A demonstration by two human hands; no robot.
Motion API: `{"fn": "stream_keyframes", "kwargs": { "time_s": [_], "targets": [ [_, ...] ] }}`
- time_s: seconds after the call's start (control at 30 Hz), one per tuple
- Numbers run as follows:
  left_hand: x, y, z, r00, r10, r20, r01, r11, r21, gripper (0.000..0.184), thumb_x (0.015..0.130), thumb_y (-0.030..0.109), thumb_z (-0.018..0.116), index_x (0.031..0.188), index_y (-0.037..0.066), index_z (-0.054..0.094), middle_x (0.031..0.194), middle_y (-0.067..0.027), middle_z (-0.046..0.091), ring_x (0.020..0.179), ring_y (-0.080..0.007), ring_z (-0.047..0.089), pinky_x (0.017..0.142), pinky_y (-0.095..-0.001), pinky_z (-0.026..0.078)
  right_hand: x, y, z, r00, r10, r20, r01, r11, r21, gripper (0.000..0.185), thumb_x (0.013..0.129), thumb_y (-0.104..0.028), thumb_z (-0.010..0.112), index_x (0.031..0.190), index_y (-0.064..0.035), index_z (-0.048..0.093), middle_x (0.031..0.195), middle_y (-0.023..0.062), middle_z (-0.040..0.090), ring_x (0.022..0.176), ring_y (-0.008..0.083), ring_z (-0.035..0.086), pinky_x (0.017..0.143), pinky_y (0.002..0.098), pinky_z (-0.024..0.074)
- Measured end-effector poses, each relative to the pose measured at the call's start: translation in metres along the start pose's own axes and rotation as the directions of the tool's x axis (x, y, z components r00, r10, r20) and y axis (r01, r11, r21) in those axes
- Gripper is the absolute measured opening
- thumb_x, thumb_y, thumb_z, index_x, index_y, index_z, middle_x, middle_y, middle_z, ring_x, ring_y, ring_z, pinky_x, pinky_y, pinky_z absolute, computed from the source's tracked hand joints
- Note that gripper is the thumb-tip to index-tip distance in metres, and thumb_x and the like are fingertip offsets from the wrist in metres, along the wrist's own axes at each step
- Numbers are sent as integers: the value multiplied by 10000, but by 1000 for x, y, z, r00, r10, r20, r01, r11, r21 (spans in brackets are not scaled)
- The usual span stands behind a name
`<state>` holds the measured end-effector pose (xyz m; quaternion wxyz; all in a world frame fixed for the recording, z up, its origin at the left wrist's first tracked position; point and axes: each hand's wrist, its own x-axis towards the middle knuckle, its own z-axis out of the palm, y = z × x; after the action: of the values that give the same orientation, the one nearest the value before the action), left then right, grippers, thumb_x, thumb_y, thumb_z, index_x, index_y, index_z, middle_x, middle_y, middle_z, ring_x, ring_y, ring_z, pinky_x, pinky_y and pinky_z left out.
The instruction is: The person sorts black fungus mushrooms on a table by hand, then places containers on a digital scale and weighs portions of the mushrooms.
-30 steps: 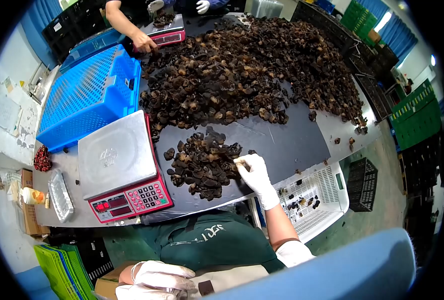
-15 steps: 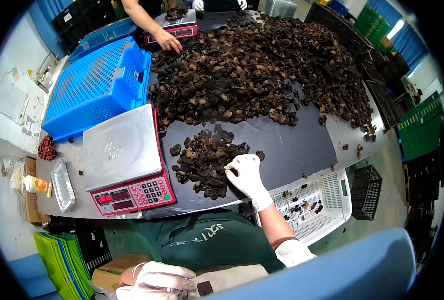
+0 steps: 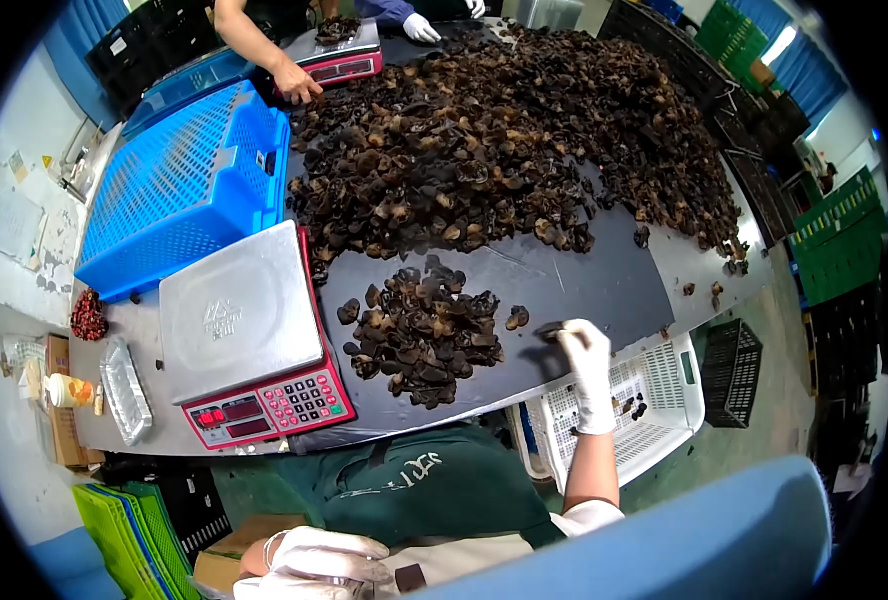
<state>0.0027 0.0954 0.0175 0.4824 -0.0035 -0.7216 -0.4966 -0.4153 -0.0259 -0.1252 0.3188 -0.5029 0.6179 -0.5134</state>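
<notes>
My right hand [image 3: 589,370], in a white glove, pinches a dark mushroom piece [image 3: 562,328] above the table's front edge, to the right of a small heap of dark mushrooms [image 3: 426,330]. One loose piece [image 3: 517,317] lies between that heap and the hand. My left hand [image 3: 319,562], gloved too, is low in front of my body, its fingers together; whether it holds anything is hidden. A large pile of the same mushrooms [image 3: 464,150] covers the back of the table.
At the left are a scale [image 3: 244,310] and a blue crate [image 3: 184,190]. A white basket [image 3: 654,390] with dark scraps is below the front edge. Across the table, a person's bare hand [image 3: 296,82] is near another scale [image 3: 344,68]; a gloved hand [image 3: 421,28] is beside it.
My right hand has moved right, away from the small heap, and now has a dark piece in its fingers. My left hand has stayed put. A co-worker's gloved hand has come onto the far table.
</notes>
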Motion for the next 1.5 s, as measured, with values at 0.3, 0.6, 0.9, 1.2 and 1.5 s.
{"fn": "stream_keyframes", "kwargs": {
  "time_s": [0.3, 0.6, 0.9, 1.2, 1.5],
  "targets": [
    [8, -12, -15, 1000, -1, 16, 2, 999, -47, 179, 922, 15, 536, 1063, -94, 561, 1036, -350, 610, 933, -516, 642, 739, -516, 589, -31, 58, -54, 789, 481, -382, -43, 663, 747, 151, 910, -187, 632, 1000, -67, 648, 897, 34, 629, 806, 129, 583, 706, 261, 479],
    [19, -33, -23, 999, 21, 47, -17, 997, -75, 176, 923, 15, 536, 1058, -94, 564, 1034, -347, 611, 930, -515, 643, 739, -514, 590, -21, 42, 26, 961, -267, 77, 221, 567, -793, 591, 839, -212, 652, 1352, 19, 472, 1405, 247, 456, 1315, 440, 381, 1094, 529, 264],
    [20, -45, -23, 996, 65, 62, -58, 993, -107, 172, 923, 15, 535, 1053, -94, 566, 1031, -345, 611, 928, -513, 644, 739, -512, 591, -18, 16, -51, 869, 329, -371, -451, 211, -867, 689, 916, -393, 557, 1450, -3, 364, 1513, 247, 313, 1405, 477, 230, 1128, 640, 102],
    [24, -57, -18, 994, 87, 66, -78, 988, -131, 169, 923, 15, 534, 1048, -95, 569, 1029, -342, 612, 926, -512, 645, 738, -510, 592, -11, 10, 4, 984, 102, 148, 86, 451, -888, 647, 846, -266, 617, 1387, 21, 409, 1464, 289, 359, 1396, 440, 273, 1134, 573, 184],
    [27, -65, -22, 994, 99, 43, -92, 986, -140, 166, 924, 15, 534, 1043, -95, 571, 1026, -340, 612, 924, -510, 646, 738, -507, 593, 1, 99, -126, 854, 169, -492, -503, 29, -864, 698, 960, -482, 462, 1465, -14, 348, 1520, 215, 323, 1411, 493, 199, 1111, 672, 78]
  ]
}}
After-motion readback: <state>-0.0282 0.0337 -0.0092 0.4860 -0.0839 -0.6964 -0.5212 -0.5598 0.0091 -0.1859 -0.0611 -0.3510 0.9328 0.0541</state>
